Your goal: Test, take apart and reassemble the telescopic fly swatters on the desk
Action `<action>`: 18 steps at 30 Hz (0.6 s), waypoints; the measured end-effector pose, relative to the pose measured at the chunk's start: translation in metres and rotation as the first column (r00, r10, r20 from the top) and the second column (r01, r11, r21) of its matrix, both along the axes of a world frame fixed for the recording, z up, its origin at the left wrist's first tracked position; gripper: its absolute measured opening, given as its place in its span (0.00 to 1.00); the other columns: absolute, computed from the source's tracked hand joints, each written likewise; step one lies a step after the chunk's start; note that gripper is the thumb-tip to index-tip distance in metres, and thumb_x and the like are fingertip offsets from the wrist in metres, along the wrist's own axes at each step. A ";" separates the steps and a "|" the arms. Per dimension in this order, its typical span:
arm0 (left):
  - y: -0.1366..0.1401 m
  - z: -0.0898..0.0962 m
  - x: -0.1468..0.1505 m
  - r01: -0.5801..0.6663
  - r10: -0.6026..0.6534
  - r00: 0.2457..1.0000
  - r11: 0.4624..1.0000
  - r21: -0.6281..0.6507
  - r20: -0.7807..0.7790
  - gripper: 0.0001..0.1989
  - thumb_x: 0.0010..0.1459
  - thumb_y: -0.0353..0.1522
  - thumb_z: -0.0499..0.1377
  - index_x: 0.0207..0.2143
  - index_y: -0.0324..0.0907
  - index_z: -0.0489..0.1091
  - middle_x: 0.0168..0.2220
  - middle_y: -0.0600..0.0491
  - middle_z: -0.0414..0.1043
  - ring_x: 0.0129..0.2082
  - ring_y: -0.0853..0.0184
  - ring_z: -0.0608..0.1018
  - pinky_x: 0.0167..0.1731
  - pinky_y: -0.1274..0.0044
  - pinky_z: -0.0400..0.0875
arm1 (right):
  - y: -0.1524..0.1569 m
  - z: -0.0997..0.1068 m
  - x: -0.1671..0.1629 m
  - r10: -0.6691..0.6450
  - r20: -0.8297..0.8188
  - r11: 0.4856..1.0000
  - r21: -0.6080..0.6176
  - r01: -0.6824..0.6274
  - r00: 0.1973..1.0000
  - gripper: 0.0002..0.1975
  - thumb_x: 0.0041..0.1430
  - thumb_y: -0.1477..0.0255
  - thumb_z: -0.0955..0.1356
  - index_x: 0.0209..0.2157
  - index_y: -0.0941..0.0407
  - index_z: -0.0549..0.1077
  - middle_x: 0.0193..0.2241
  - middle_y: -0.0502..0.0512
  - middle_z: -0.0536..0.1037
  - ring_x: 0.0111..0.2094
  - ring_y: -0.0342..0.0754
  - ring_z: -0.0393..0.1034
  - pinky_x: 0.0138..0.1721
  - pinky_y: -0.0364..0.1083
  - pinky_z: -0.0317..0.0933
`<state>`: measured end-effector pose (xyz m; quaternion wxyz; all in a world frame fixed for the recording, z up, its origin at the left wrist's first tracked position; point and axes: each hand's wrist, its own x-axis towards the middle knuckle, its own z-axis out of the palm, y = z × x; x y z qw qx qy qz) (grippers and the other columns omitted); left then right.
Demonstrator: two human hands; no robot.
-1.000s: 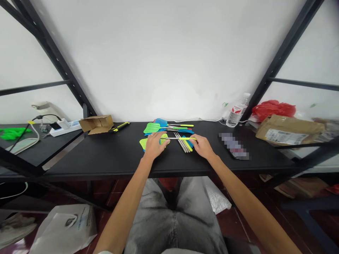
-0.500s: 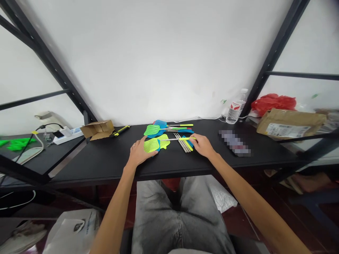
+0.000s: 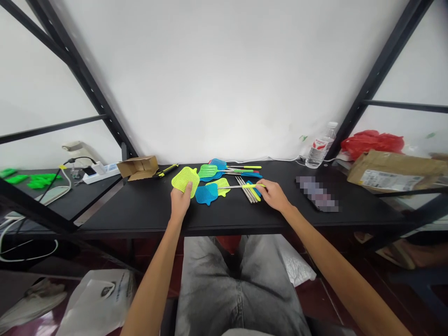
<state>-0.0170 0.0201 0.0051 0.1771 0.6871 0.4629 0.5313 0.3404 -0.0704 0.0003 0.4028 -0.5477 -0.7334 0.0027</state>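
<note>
My left hand (image 3: 181, 201) is closed on a yellow-green fly swatter head (image 3: 184, 180), thumb across its perforated face, raised a little over the table. My right hand (image 3: 275, 196) pinches the yellow grip end of a metal swatter handle (image 3: 233, 187), which points left. Its tip lies by a blue swatter head (image 3: 206, 194); I cannot tell whether the two touch. Another yellow-green head (image 3: 223, 185) is partly under the rod. Several loose metal handles (image 3: 248, 190) with yellow and blue grips lie beside my right hand. Behind them are piled swatters with handles, a green one (image 3: 208, 171) on top.
On the black table (image 3: 140, 210) are an open cardboard box (image 3: 138, 169) and a yellow-black cutter (image 3: 166, 171) at left. To the right are a water bottle (image 3: 319, 148), a pixelated dark object (image 3: 317, 193) and a taped parcel (image 3: 388, 173). Black frame posts flank both sides.
My left hand has lifted the yellow-green head away from the rod's tip, to the left and up, uncovering the blue head. My right hand keeps hold of the handle. The view has shifted slightly.
</note>
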 end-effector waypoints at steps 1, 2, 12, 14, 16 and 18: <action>0.000 0.000 0.000 0.058 -0.056 0.994 0.998 -0.019 0.098 0.27 0.62 0.49 0.56 0.51 0.37 0.73 0.48 0.43 0.77 0.48 0.56 0.78 0.47 0.67 0.74 | -0.001 0.001 0.000 0.002 -0.007 1.000 -0.002 -0.002 1.000 0.15 0.69 0.62 0.60 0.37 0.54 0.73 0.29 0.54 0.77 0.30 0.50 0.70 0.34 0.46 0.57; 0.000 0.000 -0.001 0.123 -0.112 0.976 0.991 -0.051 0.187 0.29 0.59 0.50 0.59 0.50 0.36 0.74 0.48 0.42 0.78 0.48 0.54 0.79 0.46 0.67 0.75 | -0.001 0.001 0.000 0.004 -0.016 1.000 -0.002 -0.004 1.000 0.15 0.70 0.62 0.60 0.37 0.54 0.73 0.29 0.53 0.76 0.29 0.49 0.69 0.33 0.45 0.56; 0.007 -0.006 -0.005 0.488 -0.387 0.855 0.826 -0.282 0.347 0.36 0.43 0.54 0.70 0.45 0.35 0.78 0.42 0.41 0.81 0.43 0.50 0.81 0.40 0.64 0.78 | -0.003 0.004 -0.001 0.012 -0.098 1.000 0.010 -0.011 0.995 0.16 0.70 0.61 0.58 0.36 0.54 0.71 0.24 0.50 0.70 0.26 0.47 0.64 0.31 0.45 0.54; 0.007 -0.006 -0.006 0.501 -0.400 0.851 0.812 -0.299 0.339 0.36 0.43 0.54 0.69 0.46 0.34 0.78 0.41 0.41 0.81 0.43 0.49 0.81 0.40 0.64 0.78 | -0.003 0.004 -0.001 0.012 -0.105 1.000 0.018 -0.010 0.994 0.16 0.71 0.61 0.58 0.35 0.55 0.71 0.24 0.50 0.70 0.26 0.46 0.64 0.32 0.45 0.54; 0.007 -0.006 -0.007 0.505 -0.406 0.850 0.808 -0.302 0.335 0.36 0.44 0.54 0.69 0.46 0.34 0.78 0.41 0.41 0.81 0.43 0.49 0.81 0.40 0.64 0.78 | -0.003 0.005 -0.001 0.013 -0.111 1.000 0.024 -0.010 0.994 0.16 0.71 0.61 0.58 0.35 0.55 0.71 0.25 0.50 0.70 0.26 0.46 0.64 0.32 0.45 0.54; 0.007 -0.007 -0.007 0.509 -0.413 0.850 0.805 -0.305 0.327 0.36 0.44 0.54 0.69 0.45 0.34 0.79 0.40 0.41 0.81 0.43 0.49 0.81 0.40 0.64 0.78 | -0.003 0.004 -0.001 0.018 -0.113 1.000 0.025 -0.015 0.993 0.16 0.71 0.61 0.58 0.35 0.55 0.70 0.24 0.50 0.70 0.26 0.46 0.63 0.32 0.45 0.54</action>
